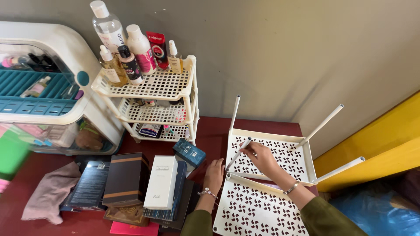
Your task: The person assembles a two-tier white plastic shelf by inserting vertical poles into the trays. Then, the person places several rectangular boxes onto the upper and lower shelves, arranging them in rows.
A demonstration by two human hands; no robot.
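My right hand (262,158) pinches a thin white rod (239,153) that leans over a cream perforated shelf tray (306,168) on the dark red table (214,131). Other white rods stand up from that tray at its corners, such as one at the back right (321,125). A second perforated tray (253,209) lies in front of it, its left edge next to my left hand (213,175). My left hand rests flat on the table beside the boxes, fingers together, with a bracelet at the wrist.
A cream three-tier rack (153,94) with several bottles and a tube stands at the back. A white and teal lidded organiser (43,91) sits far left. Several boxes (144,183) and a pink cloth (50,192) lie in front. A yellow surface (376,148) is on the right.
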